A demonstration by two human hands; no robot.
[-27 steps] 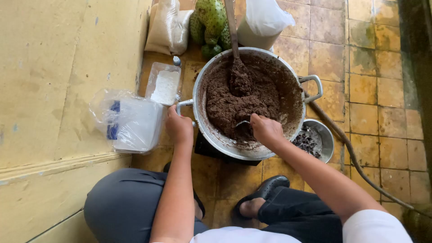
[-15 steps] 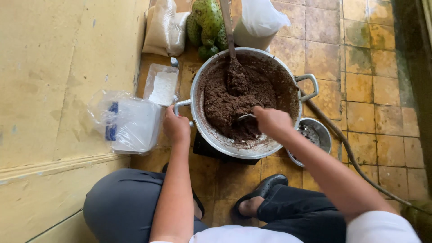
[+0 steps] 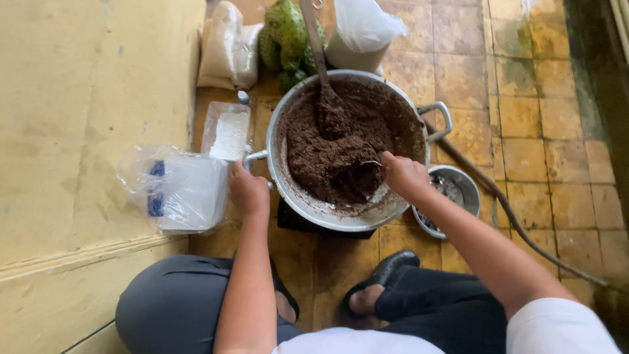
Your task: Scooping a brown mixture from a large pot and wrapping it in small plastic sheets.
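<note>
A big metal pot [image 3: 308, 203] full of thick dark brown mass [image 3: 327, 157] stands on the tiled floor in front of me. My left hand [image 3: 247, 191] grips the pot's near-left handle. My right hand [image 3: 405, 176] is closed on a small metal spoon [image 3: 371, 164] whose bowl digs into the brown mass at the pot's near-right side. A long wooden ladle [image 3: 322, 78] stands stuck in the mass at the far side.
A small metal bowl [image 3: 464, 187] with dark bits sits right of the pot. A clear bag of plastic containers [image 3: 177, 190] and a tray of white powder [image 3: 228, 131] lie left. Green fruits [image 3: 288, 33], sacks [image 3: 226, 49] and a white bag [image 3: 363, 29] sit behind. A hose [image 3: 517, 229] runs right.
My right hand with the spoon has shifted a little right and toward the pot's near-right side. The left hand stays on the handle.
</note>
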